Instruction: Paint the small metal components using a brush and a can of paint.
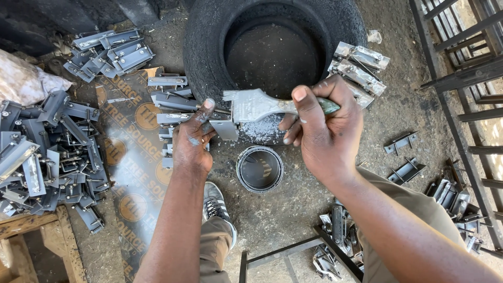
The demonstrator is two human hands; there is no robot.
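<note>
My right hand (322, 128) grips the handle of a flat paintbrush (257, 105) coated in silver-grey paint, bristles pointing left. My left hand (193, 140) holds a small grey metal bracket (224, 127) by its left end, right under the brush's bristles. Both hands hover over the near rim of a black tyre (207, 50). An open round tin of grey paint (260, 169) stands on the ground just below the hands.
Several painted brackets lie on a printed board (131, 157) at the left, more in a heap (47, 152) far left and beside the tyre (359, 65). A black metal grille (471, 105) stands right. My shoe (214, 202) and a metal frame (293, 251) are below.
</note>
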